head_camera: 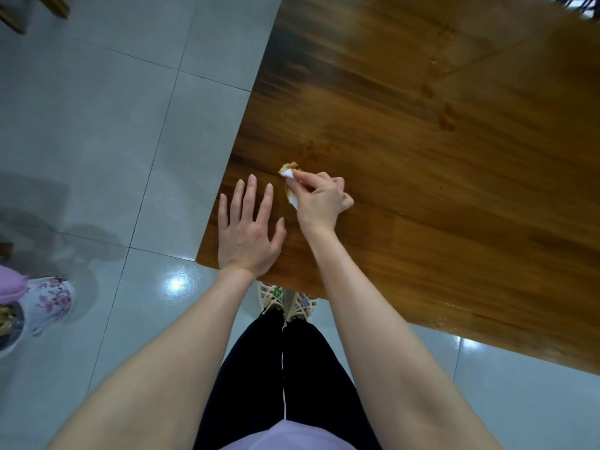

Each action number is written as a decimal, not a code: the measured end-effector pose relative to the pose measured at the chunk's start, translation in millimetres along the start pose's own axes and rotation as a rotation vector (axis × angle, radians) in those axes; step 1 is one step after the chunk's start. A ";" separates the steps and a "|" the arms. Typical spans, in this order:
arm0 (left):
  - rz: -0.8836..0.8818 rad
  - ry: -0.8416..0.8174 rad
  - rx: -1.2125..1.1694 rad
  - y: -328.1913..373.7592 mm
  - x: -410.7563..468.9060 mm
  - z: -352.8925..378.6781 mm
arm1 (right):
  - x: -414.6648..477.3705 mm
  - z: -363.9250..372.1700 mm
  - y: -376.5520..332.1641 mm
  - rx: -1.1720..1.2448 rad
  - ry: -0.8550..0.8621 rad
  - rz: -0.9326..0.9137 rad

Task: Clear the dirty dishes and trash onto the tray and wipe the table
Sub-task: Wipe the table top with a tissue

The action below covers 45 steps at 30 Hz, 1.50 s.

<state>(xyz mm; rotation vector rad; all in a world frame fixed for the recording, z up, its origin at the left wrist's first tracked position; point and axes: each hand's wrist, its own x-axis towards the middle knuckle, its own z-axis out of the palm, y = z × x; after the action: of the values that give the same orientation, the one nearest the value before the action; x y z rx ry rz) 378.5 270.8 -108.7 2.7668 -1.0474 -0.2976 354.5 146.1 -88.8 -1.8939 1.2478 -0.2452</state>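
Observation:
My right hand pinches a crumpled white tissue, stained brown, and holds it against the wooden table near the table's left corner. Flat on the tabletop just left of it lies my left hand, fingers straight and spread, holding nothing. Brown smears mark the wood right beyond the tissue, and more dark wet spots trail toward the far right. No tray or dishes are in view.
The table's left edge and near corner border a glossy tiled floor. A flower-patterned ceramic pot stands on the floor at the far left. My feet are at the table's near edge. A chair leg shows top left.

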 end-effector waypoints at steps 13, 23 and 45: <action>-0.023 0.044 -0.097 -0.9 8.2 -6.9 | 28.9 -5.2 -6.6 -0.023 0.059 0.035; -0.110 0.009 0.002 2.4 46.1 0.9 | 46.5 -10.4 -3.5 -0.046 0.021 0.014; -0.133 -0.020 0.021 4.9 49.7 -2.6 | 100.4 -0.7 -33.6 -0.008 -0.119 -0.043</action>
<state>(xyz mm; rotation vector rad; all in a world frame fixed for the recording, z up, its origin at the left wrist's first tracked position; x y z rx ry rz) 412.5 234.2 -111.4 2.8637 -0.8777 -0.3335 425.4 67.5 -90.7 -1.9148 1.1316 -0.1478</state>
